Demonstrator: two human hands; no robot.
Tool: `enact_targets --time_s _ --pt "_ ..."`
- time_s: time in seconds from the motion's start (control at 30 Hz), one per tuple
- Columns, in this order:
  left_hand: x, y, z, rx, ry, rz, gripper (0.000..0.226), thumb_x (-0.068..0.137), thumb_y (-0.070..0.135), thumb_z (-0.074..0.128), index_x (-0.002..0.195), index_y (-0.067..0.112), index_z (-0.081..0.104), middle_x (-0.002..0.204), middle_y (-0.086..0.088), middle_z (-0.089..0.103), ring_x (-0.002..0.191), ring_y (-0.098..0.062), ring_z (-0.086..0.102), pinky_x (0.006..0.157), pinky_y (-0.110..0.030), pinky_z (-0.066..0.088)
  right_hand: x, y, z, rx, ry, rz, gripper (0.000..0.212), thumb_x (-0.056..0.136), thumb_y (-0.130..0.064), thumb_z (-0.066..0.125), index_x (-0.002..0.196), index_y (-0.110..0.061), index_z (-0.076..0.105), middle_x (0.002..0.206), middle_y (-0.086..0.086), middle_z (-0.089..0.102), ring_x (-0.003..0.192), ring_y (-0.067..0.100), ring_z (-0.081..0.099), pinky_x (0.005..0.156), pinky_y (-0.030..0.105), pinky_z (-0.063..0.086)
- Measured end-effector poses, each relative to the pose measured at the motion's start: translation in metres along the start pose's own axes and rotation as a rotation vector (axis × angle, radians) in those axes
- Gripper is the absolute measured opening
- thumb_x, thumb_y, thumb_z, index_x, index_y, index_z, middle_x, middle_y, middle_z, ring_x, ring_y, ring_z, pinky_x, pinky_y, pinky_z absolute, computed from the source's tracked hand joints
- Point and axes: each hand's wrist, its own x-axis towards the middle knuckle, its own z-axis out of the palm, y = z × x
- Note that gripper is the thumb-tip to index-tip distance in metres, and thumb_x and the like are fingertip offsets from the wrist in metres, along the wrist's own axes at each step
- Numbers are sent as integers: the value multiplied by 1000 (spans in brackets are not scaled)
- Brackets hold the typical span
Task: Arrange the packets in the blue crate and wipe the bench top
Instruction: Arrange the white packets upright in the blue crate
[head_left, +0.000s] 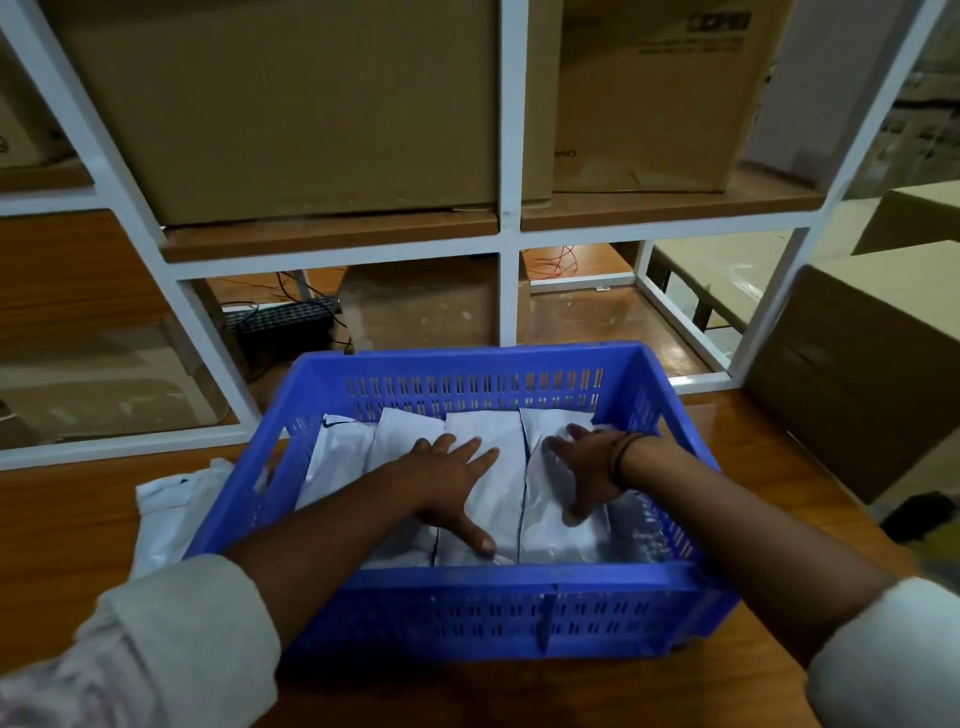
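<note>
A blue slotted crate (467, 608) stands on the wooden bench top (67, 530) in front of me. Inside it several white packets (498, 441) stand side by side in a row. My left hand (452, 480) lies flat with spread fingers on the middle packets, thumb reaching toward the near wall. My right hand (584, 467), with a dark band at the wrist, presses with straight fingers on the rightmost packet (556, 525). A white cloth or bag (171, 506) lies crumpled on the bench against the crate's left side.
A white metal rack (511, 228) with wooden shelves rises just behind the crate and carries large cardboard boxes (291, 104). Another cardboard box (872, 364) stands on the bench at the right. A black device with cables (283, 327) sits behind the rack.
</note>
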Motion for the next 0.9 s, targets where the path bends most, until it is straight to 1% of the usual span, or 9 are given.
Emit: enact_targets --time_s 0.07,0.1,0.17,0.27,0.4,0.63,0.77,0.83,0.9 --pt "2 -5 3 23 -35 -7 132 66 86 63 158 31 -14 167 1 -15 154 -32 -8 122 -53 3 7 -3 3 -18 -27 -38 118 79 -55 76 160 -23 -3 166 7 0 147 33 29 113 49 38" --pt "2 -8 3 30 -50 -7 132 66 85 64 158 31 -13 167 0 -14 154 -33 -8 122 -52 3 10 -4 4 -27 -40 -60 119 78 -52 78 160 -23 -4 166 6 -1 147 31 29 113 47 38" --pt "3 -12 2 18 -63 -3 131 67 84 65 159 30 -12 167 -1 -14 154 -33 -7 122 -52 4 15 -5 6 -49 -49 -86 124 75 -51 81 159 -25 -7 167 4 -7 151 30 20 116 48 33" --pt "5 -12 1 -41 -44 -1 133 66 83 66 158 30 -13 166 -4 -17 154 -32 -7 123 -51 5 20 0 2 -38 -32 -90 132 69 -57 83 158 -30 -12 166 4 -16 153 29 7 121 49 24" --pt "8 -6 2 -51 -58 7 134 67 83 65 158 27 -15 165 -7 -20 153 -33 -9 123 -51 6 17 -2 0 -4 -74 -88 132 69 -67 78 157 -32 -13 166 1 -14 153 28 7 120 49 22" --pt "16 -1 12 -29 -49 -17 133 69 88 56 158 23 -18 164 -13 -21 153 -38 -9 123 -52 2 27 -10 10 22 -25 -80 133 68 -67 78 158 -30 -13 166 3 -14 153 29 5 121 49 20" --pt "12 -8 10 -88 -8 27 139 62 86 65 157 28 -18 164 -9 -23 153 -33 -12 124 -50 1 23 -2 10 114 19 -84 135 64 -71 78 157 -35 -12 166 0 -16 154 28 1 120 51 18" --pt "10 -14 8 -105 -34 67 143 56 85 71 157 34 -17 164 -6 -25 153 -30 -14 124 -50 1 22 0 13 107 26 -97 135 63 -74 77 157 -36 -13 166 0 -17 154 28 -5 121 53 14" --pt "10 -18 7 -85 -62 76 144 55 83 74 156 36 -17 164 -6 -26 153 -30 -14 124 -51 0 24 0 16 63 4 -103 136 62 -76 76 157 -36 -13 166 1 -17 153 28 -10 121 55 10"
